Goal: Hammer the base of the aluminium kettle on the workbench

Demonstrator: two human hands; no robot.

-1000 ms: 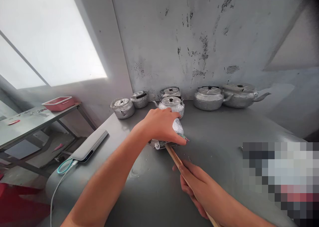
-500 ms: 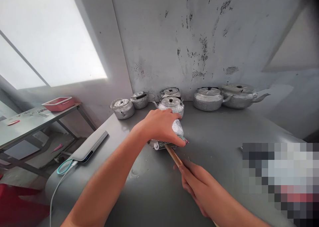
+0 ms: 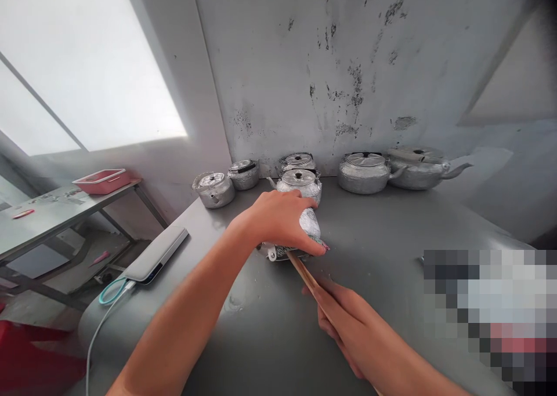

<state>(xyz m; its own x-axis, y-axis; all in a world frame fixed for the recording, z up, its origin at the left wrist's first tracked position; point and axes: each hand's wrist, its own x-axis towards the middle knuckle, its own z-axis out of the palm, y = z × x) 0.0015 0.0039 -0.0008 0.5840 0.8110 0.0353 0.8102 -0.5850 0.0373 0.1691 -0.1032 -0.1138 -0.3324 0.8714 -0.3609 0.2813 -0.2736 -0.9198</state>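
Observation:
My left hand [image 3: 282,219] is clamped over a silvery aluminium kettle [image 3: 310,223] on the table, covering most of it. A riveted handle lug [image 3: 272,253] sticks out on the near side of this kettle. By my left thumb there is a small green and pink bit that I cannot make out. My right hand [image 3: 342,315] is wrapped round a wooden stick [image 3: 303,272]. The stick slants up to the left, and its far end meets the kettle's near edge below my left hand; whether the tip goes inside is hidden.
Several aluminium kettles, among them one kettle [image 3: 363,173], line the back of the grey table [image 3: 243,349] near the wall. A power bank [image 3: 156,254] with a cable lies at the left. A pink basket [image 3: 104,180] stands on a side table. The right edge is pixelated.
The stick and my right hand have shifted very slightly. My left hand stays in the same place on the kettle.

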